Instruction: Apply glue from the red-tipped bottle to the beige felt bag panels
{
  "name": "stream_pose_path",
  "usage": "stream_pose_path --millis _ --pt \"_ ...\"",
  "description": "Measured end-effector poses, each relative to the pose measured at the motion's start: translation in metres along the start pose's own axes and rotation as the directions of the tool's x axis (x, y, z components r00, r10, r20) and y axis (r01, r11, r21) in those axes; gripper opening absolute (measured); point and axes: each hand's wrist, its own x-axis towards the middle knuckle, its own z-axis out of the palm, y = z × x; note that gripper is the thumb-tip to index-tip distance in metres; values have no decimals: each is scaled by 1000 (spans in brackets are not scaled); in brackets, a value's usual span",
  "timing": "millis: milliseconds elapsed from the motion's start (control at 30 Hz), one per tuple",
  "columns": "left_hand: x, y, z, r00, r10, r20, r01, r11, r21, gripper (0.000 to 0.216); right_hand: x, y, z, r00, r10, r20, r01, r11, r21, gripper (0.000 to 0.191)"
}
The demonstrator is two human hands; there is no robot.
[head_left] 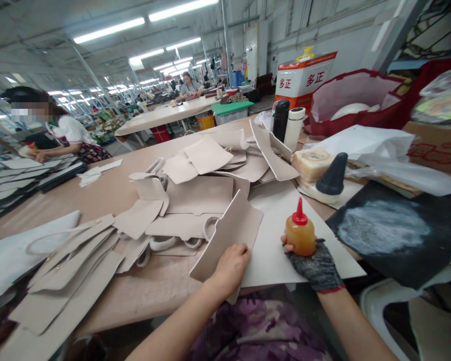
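The right hand [315, 263] covers the base of the glue bottle [299, 233], so its foot on the counter [108, 195] is unseen. The left hand [231, 265] hides the near edge of the beige piece [229, 235]. The red bag [361, 95] runs off frame, contents unclear.

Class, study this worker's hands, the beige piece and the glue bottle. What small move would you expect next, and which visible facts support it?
Probably tipping the glue bottle toward the beige piece. The gloved right hand holds the bottle upright, its red nozzle pointing up, just beside the piece, while the bare left hand presses the piece flat on the white sheet. Nothing shows glue on it yet.
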Motion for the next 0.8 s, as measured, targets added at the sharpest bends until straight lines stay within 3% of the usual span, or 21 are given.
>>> stream_pose_path --millis 100,233,367,567,700,800 --pt "-6 0 2 998 65 5 -65 996 67 29 -1 2 -2 1000 3 15 -3 999 -36 41" --pt "-2 -6 -6 997 55 50 -55 998 -15 28 -3 1 -2 998 25 64 -19 996 -90 39" --pt "19 -10 -26 976 70 206 -46 992 -118 31 -4 3 -2 998 9 69 1 991 -136 36" --pt "55 -10 -49 900 150 410 -95 984 -152 26 -8 5 1 999 33 3 -32 982 -188 36" --pt "73 -13 -46 896 185 404 -129 978 -162 22 -8 6 -5 999 41 25 -34 976 -217 37" --pt "73 -9 -41 903 162 398 -133 986 -98 23 0 0 -20 995 33 90 0 941 -338 36"
